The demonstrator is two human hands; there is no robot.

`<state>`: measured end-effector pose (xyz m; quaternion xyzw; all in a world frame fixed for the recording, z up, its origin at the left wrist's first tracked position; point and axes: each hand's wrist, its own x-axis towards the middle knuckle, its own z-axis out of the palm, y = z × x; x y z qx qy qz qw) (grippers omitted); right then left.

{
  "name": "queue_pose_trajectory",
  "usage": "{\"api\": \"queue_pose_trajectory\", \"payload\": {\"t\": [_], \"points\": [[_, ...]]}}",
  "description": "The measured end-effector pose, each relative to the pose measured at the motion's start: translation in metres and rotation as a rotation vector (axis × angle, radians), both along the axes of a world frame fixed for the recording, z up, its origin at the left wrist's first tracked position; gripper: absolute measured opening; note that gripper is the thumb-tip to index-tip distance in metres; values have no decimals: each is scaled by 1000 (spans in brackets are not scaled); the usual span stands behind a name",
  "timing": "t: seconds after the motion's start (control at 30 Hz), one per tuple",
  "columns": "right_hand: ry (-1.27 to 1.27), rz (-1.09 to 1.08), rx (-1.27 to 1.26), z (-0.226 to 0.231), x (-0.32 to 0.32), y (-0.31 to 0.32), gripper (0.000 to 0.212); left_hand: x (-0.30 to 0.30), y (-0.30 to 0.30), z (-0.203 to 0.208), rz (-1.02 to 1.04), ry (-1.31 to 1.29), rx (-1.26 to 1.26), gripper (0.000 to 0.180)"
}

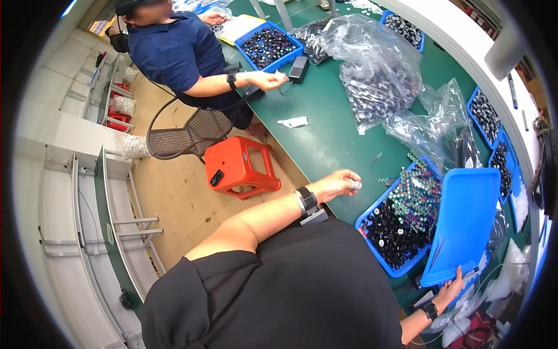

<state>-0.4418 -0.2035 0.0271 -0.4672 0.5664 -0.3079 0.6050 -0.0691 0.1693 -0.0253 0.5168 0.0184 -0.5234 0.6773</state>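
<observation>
My left hand (338, 184) is above the near edge of the green table, fingers closed around a small whitish piece (354, 184) whose kind is too small to tell. At the lower right, my right hand (451, 286) grips the lower edge of an empty blue tray (465, 221), which stands tilted up. Left of that tray lies a blue bin (402, 271) holding small black round parts (390, 235). Strips of small multicoloured parts (414, 196) are heaped over its far side. The raised tray covers the bin's right edge.
Clear plastic bags of small dark parts (378, 78) lie beyond the bin. Further blue bins (483, 116) line the right. A crumpled white piece (293, 122) lies on the table. A co-worker (174, 55) works at the far left, near a red stool (235, 166).
</observation>
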Motion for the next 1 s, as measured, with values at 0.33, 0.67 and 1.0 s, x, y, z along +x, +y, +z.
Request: {"api": "queue_pose_trajectory", "payload": {"t": [0.33,0.67,1.0], "points": [[-44,201,54,-5,78,43,19,6,40,-9,125,17,92,18],[-37,288,58,5,129,86,17,33,80,-42,436,113,122,9],[26,351,77,10,151,114,20,42,93,-51,506,176,120,13]]}}
